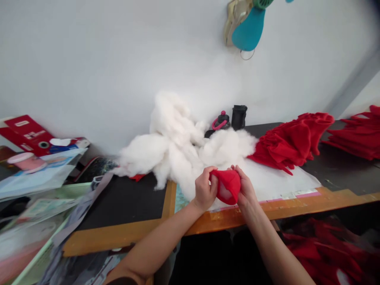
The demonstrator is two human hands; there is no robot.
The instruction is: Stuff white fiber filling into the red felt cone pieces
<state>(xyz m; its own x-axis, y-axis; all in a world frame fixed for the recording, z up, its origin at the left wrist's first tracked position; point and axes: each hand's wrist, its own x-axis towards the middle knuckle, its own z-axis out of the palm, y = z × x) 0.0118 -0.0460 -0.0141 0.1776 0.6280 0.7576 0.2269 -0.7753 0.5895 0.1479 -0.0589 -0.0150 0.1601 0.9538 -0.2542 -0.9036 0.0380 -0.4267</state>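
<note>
Both my hands hold one small red fabric piece [228, 185] just above the table's wooden front edge [285, 208]. My left hand [204, 190] pinches its left side with closed fingers. My right hand [245, 189] grips its right side, fingers curled round the cloth. The piece looks like a little pouch with an opening facing me. Right behind my hands lies a big heap of white stuffing fibre [178, 146].
A pile of red fabric pieces [292, 140] lies at the right, another stack [359, 136] at the far right, more red cloth [326, 247] under the table. Two black bottles [231, 118] stand by the wall. Packets and papers [38, 170] clutter the left.
</note>
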